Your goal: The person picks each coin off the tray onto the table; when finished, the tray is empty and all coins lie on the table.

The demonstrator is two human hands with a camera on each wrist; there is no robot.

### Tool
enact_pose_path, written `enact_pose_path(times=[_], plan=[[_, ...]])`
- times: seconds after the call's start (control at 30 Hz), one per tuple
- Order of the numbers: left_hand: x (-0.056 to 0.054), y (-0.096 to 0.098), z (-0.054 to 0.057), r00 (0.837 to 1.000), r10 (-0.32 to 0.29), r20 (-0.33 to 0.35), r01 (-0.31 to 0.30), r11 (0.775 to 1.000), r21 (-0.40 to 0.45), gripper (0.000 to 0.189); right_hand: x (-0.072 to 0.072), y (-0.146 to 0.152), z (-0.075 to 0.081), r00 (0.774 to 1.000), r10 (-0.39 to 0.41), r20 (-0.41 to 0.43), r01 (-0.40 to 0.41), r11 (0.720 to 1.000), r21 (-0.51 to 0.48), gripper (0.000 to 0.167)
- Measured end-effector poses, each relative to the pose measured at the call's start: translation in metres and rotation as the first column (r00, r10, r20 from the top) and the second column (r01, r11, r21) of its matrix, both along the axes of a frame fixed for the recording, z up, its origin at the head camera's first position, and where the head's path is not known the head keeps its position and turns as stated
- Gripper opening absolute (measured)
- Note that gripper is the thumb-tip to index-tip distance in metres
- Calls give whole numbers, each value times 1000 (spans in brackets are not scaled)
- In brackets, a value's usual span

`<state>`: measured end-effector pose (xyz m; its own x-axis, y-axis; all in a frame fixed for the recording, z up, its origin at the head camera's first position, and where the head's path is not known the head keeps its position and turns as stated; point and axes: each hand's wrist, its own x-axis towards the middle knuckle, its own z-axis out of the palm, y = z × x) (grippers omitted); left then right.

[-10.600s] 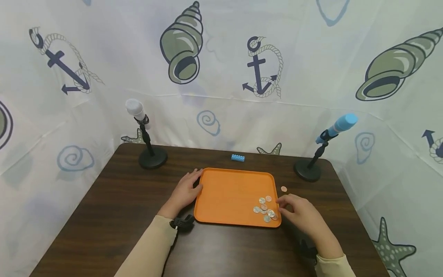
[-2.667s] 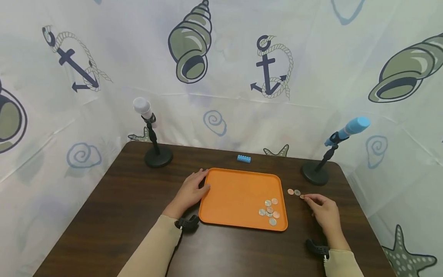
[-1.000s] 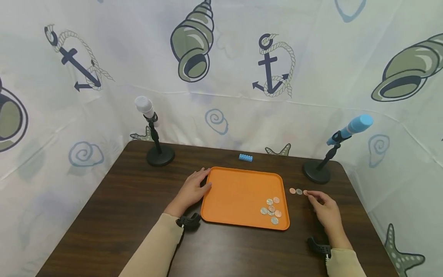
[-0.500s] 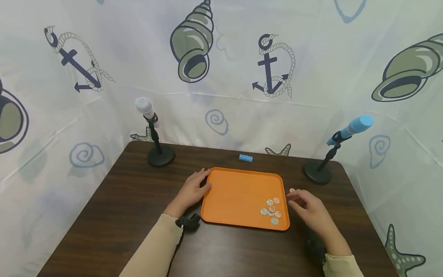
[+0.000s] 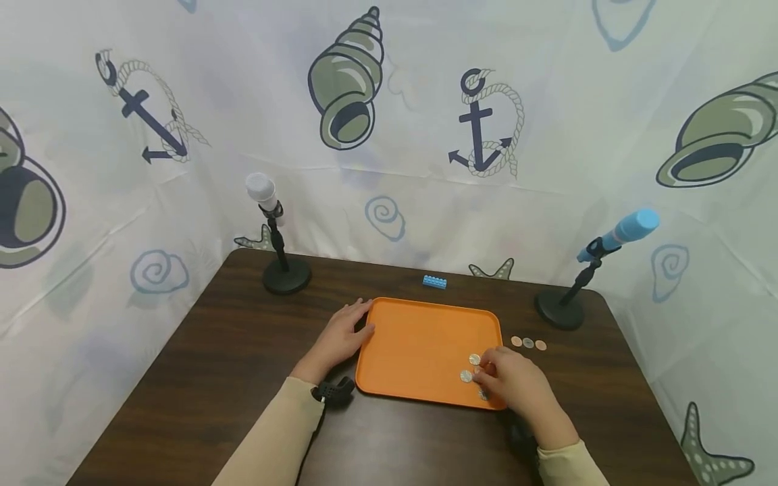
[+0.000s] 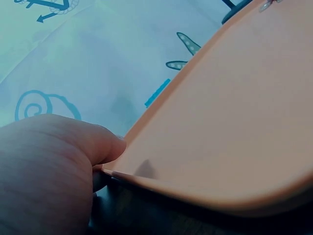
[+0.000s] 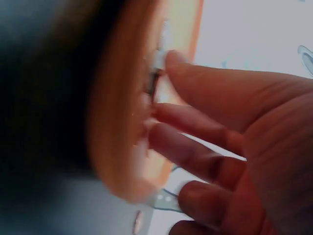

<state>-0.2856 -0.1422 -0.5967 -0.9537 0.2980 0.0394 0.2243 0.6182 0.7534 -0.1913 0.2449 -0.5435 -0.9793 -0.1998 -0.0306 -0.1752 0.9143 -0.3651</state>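
An orange tray (image 5: 419, 351) lies on the dark wooden table, and my left hand (image 5: 340, 337) rests on its left rim, fingers extended and thumb over the edge. In the left wrist view, my thumb touches the tray rim (image 6: 161, 105). My right hand (image 5: 516, 381) reaches over the tray's right side, thumb and index fingertips apart at the coins. It hides part of the coins; a silver coin (image 5: 466, 376) and another silver coin (image 5: 475, 359) show beside it. Right of the tray, a copper coin (image 5: 516, 341), a silver coin (image 5: 528, 343) and another copper coin (image 5: 541, 345) lie in a row.
A blue toy brick (image 5: 434, 281) sits behind the tray. Black stands hold a white cylinder (image 5: 263, 192) at back left and a blue cylinder (image 5: 632, 228) at back right. A patterned cloth (image 5: 425, 223) hangs behind the table.
My right hand placed a copper coin at the right end of the row, let go, and moved left over the tray's coins. The left hand stays on the rim.
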Motion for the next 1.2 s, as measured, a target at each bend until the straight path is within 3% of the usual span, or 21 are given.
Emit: enact_pose_path(times=[0.2, 0.37, 0.47, 0.57, 0.63, 0.67, 0.7, 0.73, 0.83, 0.87, 0.9, 0.97, 1.07, 1.13, 1.2], plan=[[1, 1, -1, 1000, 3, 4, -3, 1000, 6, 65, -1, -3, -12, 999, -3, -39, 3, 1000, -9, 17], [6, 4, -3, 1000, -9, 27, 9, 1000, -2, 66, 3, 4, -19, 1000, -24, 7, 25, 991, -132, 24], [6, 4, -3, 999, -10, 36, 10, 1000, -5, 66, 2, 12, -20, 1000, -22, -17, 17, 966, -258, 22], [5, 3, 0, 1000, -3, 19, 3, 1000, -3, 66, -3, 29, -22, 996, -47, -81, 9, 905, -426, 10], [3, 2, 1, 1000, 3, 4, -3, 1000, -8, 66, -7, 45, -26, 989, -105, -102, 31, 831, -555, 6], [3, 2, 1, 1000, 5, -1, -5, 1000, -8, 66, -8, 54, -28, 984, -151, -93, 61, 782, -620, 10], [3, 2, 1, 1000, 4, -3, -4, 1000, -7, 66, -8, 64, -31, 979, -194, -65, 95, 711, -697, 16], [3, 1, 1, 1000, 4, -4, -4, 1000, -11, 66, -9, 73, -35, 973, -229, -22, 129, 622, -772, 21], [3, 1, 2, 1000, -1, 4, 1, 1000, -13, 66, -9, 97, -45, 949, -294, 114, 209, 317, -925, 28], [3, 1, 2, 1000, -2, 6, 2, 1000, -14, 66, -9, 103, -48, 941, -301, 158, 230, 223, -947, 29], [2, 2, 1, 1000, -4, 8, 4, 1000, -17, 66, -9, 108, -50, 937, -293, 190, 240, 148, -959, 31], [2, 3, 1, 1000, -2, 13, 3, 1000, -18, 66, -10, 115, -52, 932, -295, 209, 244, 86, -966, 34], [1, 4, 0, 1000, 2, 4, -2, 1000, -22, 65, -13, 119, -52, 914, -345, 214, 241, 37, -970, 41], [0, 5, 0, 1000, 4, -10, -5, 1000, -23, 64, -17, 120, -52, 885, -418, 206, 234, 16, -972, 40], [-1, 5, 0, 1000, 3, -25, -4, 1000, -30, 64, -19, 121, -53, 837, -504, 212, 239, -12, -971, 35]])
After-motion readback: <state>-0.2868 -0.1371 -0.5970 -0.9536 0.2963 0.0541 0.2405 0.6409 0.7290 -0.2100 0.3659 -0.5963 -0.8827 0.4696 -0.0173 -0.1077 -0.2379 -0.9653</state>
